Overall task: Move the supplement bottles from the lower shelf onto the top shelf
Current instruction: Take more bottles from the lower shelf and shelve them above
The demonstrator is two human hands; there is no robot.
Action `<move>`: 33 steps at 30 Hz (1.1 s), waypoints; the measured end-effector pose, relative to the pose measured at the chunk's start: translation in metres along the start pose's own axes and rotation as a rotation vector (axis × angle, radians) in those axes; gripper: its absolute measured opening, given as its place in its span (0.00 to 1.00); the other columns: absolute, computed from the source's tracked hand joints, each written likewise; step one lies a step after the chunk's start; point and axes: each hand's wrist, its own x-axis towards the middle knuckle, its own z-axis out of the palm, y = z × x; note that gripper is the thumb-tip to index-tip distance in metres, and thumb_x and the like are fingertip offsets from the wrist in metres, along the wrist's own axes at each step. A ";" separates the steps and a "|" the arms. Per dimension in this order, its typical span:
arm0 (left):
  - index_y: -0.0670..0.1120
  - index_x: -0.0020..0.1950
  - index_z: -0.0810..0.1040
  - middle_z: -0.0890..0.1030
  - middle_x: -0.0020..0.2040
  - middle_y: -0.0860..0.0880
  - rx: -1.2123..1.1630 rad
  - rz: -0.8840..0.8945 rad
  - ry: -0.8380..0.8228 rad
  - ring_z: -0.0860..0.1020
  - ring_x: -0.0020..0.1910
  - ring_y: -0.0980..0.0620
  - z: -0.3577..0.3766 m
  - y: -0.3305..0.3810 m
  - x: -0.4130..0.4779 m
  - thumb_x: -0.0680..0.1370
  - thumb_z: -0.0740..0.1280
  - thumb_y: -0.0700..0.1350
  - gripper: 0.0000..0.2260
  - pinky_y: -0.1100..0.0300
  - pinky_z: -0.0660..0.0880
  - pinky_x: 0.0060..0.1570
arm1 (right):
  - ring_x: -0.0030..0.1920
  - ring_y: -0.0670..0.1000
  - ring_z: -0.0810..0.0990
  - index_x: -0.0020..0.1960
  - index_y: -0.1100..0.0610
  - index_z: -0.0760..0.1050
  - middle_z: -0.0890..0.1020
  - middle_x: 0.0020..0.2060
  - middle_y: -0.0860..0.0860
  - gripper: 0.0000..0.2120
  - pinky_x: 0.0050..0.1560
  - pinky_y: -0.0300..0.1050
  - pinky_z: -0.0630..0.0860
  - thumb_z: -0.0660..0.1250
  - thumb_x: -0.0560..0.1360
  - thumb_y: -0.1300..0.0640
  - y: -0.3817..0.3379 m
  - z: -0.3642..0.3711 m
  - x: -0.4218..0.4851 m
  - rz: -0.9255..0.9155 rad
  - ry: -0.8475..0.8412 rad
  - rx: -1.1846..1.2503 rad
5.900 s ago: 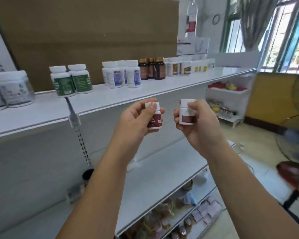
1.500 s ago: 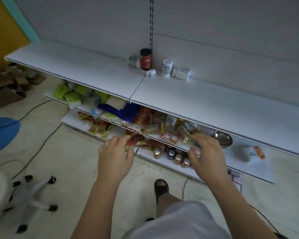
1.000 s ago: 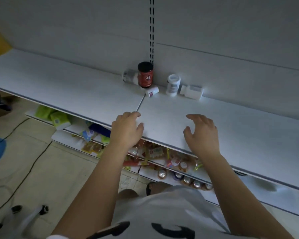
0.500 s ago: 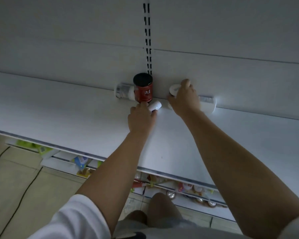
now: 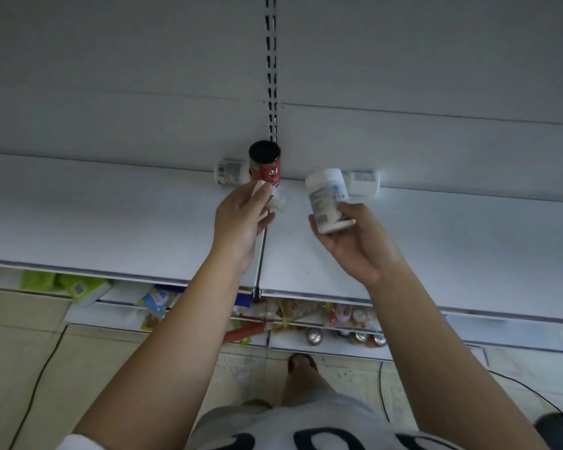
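Plainly, both hands were loaded above the lower shelf (image 5: 111, 216). The left hand (image 5: 241, 222) had its fingers curled round a small white bottle (image 5: 275, 204), and the right hand (image 5: 355, 245) gripped a larger white supplement bottle (image 5: 327, 198) by its nearer end, tilted away. Held so far from its middle, the larger one looked liable to pivot out of the fingers on the lift to the top shelf. The small one, half hidden in the grip, might slip too. That hand also sat just in front of the black-lidded red jar (image 5: 265, 165) — a stray knuckle could topple it onto the barcoded white bottle (image 5: 229, 171) lying beside it. A second lying bottle (image 5: 363, 183) rested against the back wall. The jar's white lettering was too blurred to read, and the larger bottle's blue-grey print was too small — only barcode-like stripes showed.
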 end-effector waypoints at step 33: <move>0.41 0.54 0.79 0.82 0.38 0.48 -0.009 0.408 -0.554 0.80 0.35 0.53 0.037 0.236 -0.210 0.69 0.65 0.38 0.14 0.64 0.77 0.38 | 0.39 0.50 0.82 0.52 0.59 0.77 0.83 0.37 0.53 0.16 0.41 0.44 0.79 0.60 0.68 0.52 -0.062 0.190 -0.242 -0.634 -0.374 -0.608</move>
